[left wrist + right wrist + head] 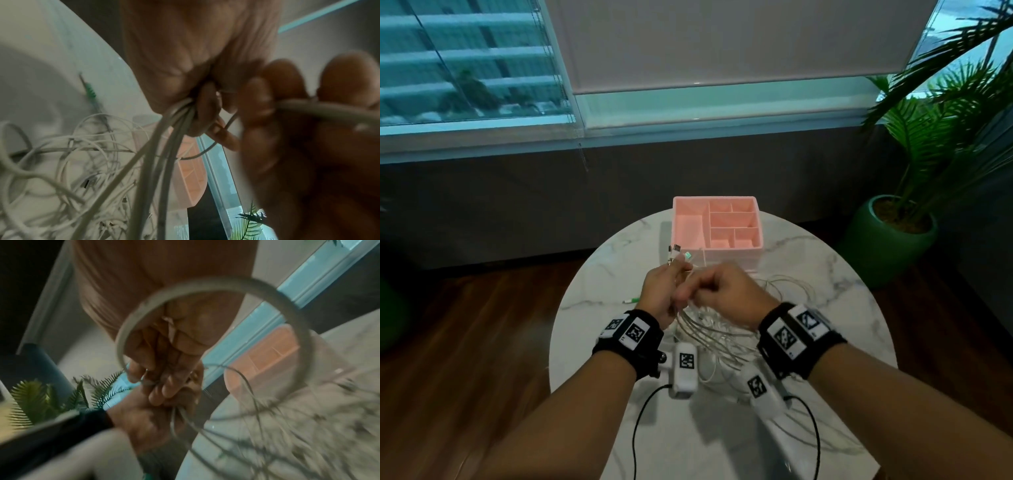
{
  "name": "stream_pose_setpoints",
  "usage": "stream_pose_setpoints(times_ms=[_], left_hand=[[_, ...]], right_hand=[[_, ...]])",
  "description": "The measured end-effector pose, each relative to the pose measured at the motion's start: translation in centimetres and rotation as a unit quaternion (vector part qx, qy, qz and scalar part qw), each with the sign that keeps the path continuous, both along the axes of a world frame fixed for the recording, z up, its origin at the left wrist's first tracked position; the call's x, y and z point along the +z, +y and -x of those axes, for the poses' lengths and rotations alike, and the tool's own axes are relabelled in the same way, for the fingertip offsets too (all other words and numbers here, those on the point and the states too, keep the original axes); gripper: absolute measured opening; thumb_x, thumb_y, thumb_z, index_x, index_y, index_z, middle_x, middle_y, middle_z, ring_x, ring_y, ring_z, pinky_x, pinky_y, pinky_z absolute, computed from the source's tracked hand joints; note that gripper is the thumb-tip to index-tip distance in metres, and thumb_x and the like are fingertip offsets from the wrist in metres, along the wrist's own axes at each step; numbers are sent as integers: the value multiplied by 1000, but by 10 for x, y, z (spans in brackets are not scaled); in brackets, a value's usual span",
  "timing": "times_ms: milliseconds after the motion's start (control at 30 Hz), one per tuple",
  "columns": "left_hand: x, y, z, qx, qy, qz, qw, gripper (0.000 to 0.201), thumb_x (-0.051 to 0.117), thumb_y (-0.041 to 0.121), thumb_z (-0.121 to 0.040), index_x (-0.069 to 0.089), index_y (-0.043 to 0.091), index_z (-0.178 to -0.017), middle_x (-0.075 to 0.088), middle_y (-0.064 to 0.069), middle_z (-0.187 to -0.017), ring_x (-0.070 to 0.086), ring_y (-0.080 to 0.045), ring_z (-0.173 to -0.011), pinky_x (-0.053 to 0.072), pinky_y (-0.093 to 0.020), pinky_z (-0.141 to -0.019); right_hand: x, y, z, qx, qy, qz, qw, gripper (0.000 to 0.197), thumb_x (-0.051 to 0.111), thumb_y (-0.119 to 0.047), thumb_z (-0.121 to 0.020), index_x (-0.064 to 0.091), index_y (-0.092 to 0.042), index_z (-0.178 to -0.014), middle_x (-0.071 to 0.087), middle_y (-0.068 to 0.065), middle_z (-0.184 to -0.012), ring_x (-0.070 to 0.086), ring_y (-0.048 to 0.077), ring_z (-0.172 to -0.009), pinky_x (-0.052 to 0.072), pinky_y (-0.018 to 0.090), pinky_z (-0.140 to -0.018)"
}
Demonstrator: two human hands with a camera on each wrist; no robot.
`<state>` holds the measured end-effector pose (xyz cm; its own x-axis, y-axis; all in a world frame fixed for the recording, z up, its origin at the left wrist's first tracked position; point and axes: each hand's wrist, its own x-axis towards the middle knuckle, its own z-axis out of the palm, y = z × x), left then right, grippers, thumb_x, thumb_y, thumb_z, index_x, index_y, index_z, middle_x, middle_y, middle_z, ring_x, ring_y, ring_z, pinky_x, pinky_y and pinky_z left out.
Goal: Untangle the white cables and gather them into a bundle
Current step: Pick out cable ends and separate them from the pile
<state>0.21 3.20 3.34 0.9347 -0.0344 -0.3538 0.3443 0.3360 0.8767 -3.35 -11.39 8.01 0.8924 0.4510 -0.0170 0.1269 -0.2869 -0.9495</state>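
A tangle of thin white cables [717,334] lies on the round marble table [842,308] under my hands. My left hand [659,294] grips a bunch of cable strands [164,139] in its fist, and their plug ends [679,255] stick up above its fingers. My right hand [717,291] is right beside it, fingers curled, pinching a cable [320,108] next to the left fist. A loop of that cable [205,287] arcs in front of the right palm. The loose coils [68,162] hang down to the table.
A pink divided organiser box [717,224] stands at the table's far side, just beyond my hands. One cable end with a green plug [631,300] lies left of my left hand. A potted palm [893,236] stands on the floor at the right.
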Motion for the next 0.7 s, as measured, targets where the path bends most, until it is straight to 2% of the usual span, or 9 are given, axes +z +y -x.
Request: stream_pose_setpoints(times_ms=[33, 100, 200, 267, 367, 433, 533, 600, 700], left_hand=[[-1, 2, 0, -4, 5, 8, 1000, 23, 58, 22, -103, 63, 4, -89, 61, -8, -66, 42, -13, -41, 32, -21, -36], [-3, 4, 2, -28, -8, -19, 999, 17, 60, 16, -101, 61, 4, -90, 66, -13, -78, 36, -9, -36, 25, -19, -34], [-7, 7, 7, -61, -37, -49, 996, 12, 61, 13, -100, 61, 3, -93, 68, -15, -79, 36, -7, -35, 23, -17, -34], [-6, 9, 13, -76, -44, -56, 995, 15, 63, 14, -99, 62, -1, -99, 70, -11, -74, 38, -6, -35, 25, -17, -34], [3, 6, 24, -109, -54, -54, 991, 18, 63, 8, -97, 61, -8, -105, 69, -11, -68, 42, -4, -33, 29, -15, -33], [4, 3, 29, -132, -63, -69, 987, 9, 62, 1, -97, 62, -7, -100, 68, -15, -69, 41, -3, -32, 31, -14, -33], [-2, 6, 32, -141, -72, -111, 981, 6, 65, 2, -95, 64, -4, -96, 72, -13, -72, 31, -5, -35, 25, -16, -34], [-5, 13, 30, -128, -75, -110, 983, 8, 65, 2, -96, 64, -5, -95, 69, -3, -63, 28, -6, -36, 24, -17, -35], [-8, 20, 28, -113, -69, -99, 986, 8, 65, 0, -95, 61, -1, -88, 68, -6, -63, 27, -6, -37, 24, -17, -36]], right_hand=[[-12, 2, 4, 17, 19, 13, 1000, 30, 59, 2, -84, 79, -20, -84, 76, 12, -92, 69, 42, -96, 54, 57, -92], [-28, 1, 10, 5, 76, -4, 997, 35, 53, 14, -81, 76, -12, -76, 76, 13, -83, 73, 33, -90, 58, 48, -89], [-39, -3, 9, -171, 176, -108, 963, 35, 39, 19, -84, 62, -3, -70, 61, 11, -62, 69, 30, -61, 60, 41, -67], [-46, -10, -5, -273, 232, -135, 924, 27, 39, 5, -91, 60, -4, -79, 55, 13, -65, 65, 30, -54, 55, 38, -60], [-48, -10, -25, -271, 319, -148, 896, 32, 47, -28, -101, 63, 0, -100, 64, 16, -71, 65, 30, -58, 51, 32, -54], [-42, -6, -40, -260, 319, -177, 894, 40, 53, -26, -100, 61, 10, -116, 67, 17, -74, 64, 29, -57, 53, 33, -54], [-21, -6, -62, -280, 263, -245, 890, 37, 58, -1, -93, 54, 11, -128, 67, 16, -81, 64, 24, -62, 56, 36, -61], [3, -9, -75, -302, 224, -289, 880, 41, 61, 4, -91, 52, 0, -130, 65, 17, -93, 62, 20, -66, 55, 34, -59], [39, -16, -94, -333, 151, -324, 873, 36, 59, 2, -94, 51, -16, -124, 66, 16, -109, 56, 15, -61, 52, 30, -56]])
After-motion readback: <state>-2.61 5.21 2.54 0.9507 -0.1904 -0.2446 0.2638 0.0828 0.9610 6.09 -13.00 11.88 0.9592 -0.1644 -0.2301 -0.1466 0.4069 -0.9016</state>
